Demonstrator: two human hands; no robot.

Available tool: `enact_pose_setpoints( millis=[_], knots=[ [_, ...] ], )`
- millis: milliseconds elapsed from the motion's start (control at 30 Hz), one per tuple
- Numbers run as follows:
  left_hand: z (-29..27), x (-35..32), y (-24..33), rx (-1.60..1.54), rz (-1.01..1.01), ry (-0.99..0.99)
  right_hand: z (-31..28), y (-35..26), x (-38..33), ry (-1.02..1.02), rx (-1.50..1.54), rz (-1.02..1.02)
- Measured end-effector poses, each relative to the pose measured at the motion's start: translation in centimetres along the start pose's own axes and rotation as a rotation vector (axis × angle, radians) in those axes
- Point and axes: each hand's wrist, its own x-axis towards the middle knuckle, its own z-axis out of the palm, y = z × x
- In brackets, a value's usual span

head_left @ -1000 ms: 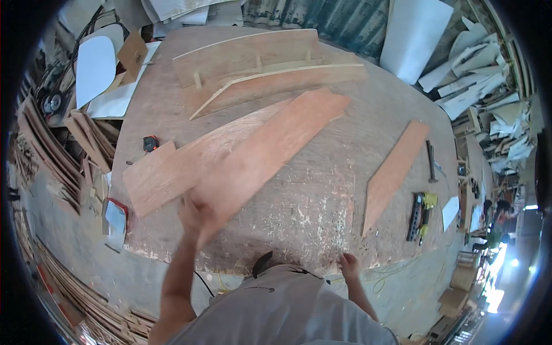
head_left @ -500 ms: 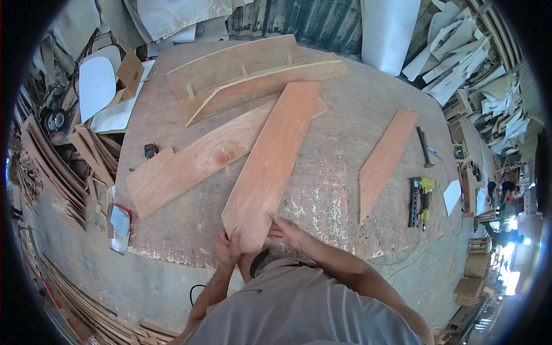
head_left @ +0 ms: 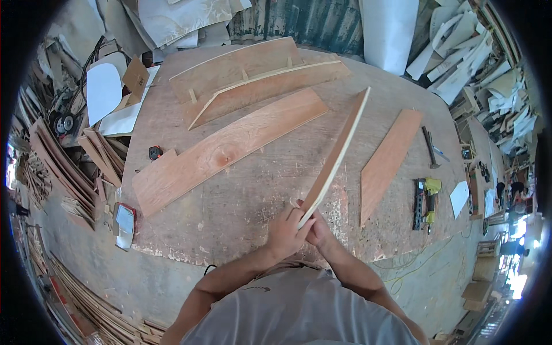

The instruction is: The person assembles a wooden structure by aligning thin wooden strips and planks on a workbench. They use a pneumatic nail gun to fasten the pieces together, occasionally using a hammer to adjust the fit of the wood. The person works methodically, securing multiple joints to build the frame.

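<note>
Cluttered workshop bench (head_left: 241,190): your left hand (head_left: 286,230) and right hand (head_left: 317,233) both clamp the near end of plywood strip (head_left: 336,155), tipped on edge, probably for sighting.

Bare tabletop (head_left: 253,190) between planks (head_left: 227,149)

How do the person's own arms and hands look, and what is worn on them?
Both forearms are bare. The left hand and the right hand have no gloves, and I see no watch, ring or bracelet. Short sleeves of a light grey shirt cover the upper arms, with a small dark mark near the left shoulder.
</note>
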Motion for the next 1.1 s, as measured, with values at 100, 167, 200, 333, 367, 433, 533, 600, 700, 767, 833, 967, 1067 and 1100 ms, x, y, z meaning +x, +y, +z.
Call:
enact_pose_setpoints(
  millis=[100,167,200,333,367,433,533,600,700,767,833,967,1067,1100],
  knots=[
    [3.0,3.5,-0.7,-0.05,0.026,0.018,0.2,0.1,0.2,0.018,0.075,-0.087],
    [3.6,6.1,-1.3,-0.183,-0.002,-0.076,-2.7,-2.0,3.7,-0.462,0.208,-0.222],
    [2.7,6.8,-2.4,-0.254,-0.023,-0.069,-2.0,-3.5,5.3,-0.371,0.214,-0.259],
    [-0.5,6.0,-8.7,-0.304,-0.129,-0.086,-10.4,-17.6,14.2,0.127,-0.141,-0.425],
    [-0.4,5.8,-10.5,-0.293,-0.129,-0.11,-17.9,-25.5,15.7,0.129,-0.233,-0.557],
    [-1.5,5.8,-15.1,-0.132,-0.154,-0.101,-23.5,-38.2,14.0,0.374,-0.934,-0.875],
    [-7.5,0.9,-23.5,0.208,-0.445,0.045,-10.1,-29.1,21.3,0.729,-0.854,-0.647],
    [-9.8,2.7,-26.4,0.295,-0.468,0.031,-11.6,-27.1,19.2,0.496,-0.887,-0.606],
    [-12.6,6.4,-30.1,0.503,-0.54,0.016,-13.6,-16.0,15.9,0.205,-1.125,-0.511],
    [-14.2,8.5,-32.1,0.632,-0.574,-0.095,-14.7,-9.2,12.5,0.197,-1.316,-0.307],
    [-15.4,10.0,-33.4,0.753,-0.615,-0.301,-9.8,-4.6,6.9,0.006,-1.583,-0.234],
    [-16.4,11.8,-31.8,0.764,-0.592,-0.457,-12.2,-0.8,-1.3,0.015,-1.482,-0.215],
    [-15.4,10.5,-30.5,0.718,-0.577,-0.391,-13.4,-0.4,-5.0,0.264,-1.299,-0.149],
    [-13.8,9.2,-30.2,0.727,-0.581,-0.355,-15.0,-0.4,-4.9,0.337,-1.259,-0.145]
  ],
)
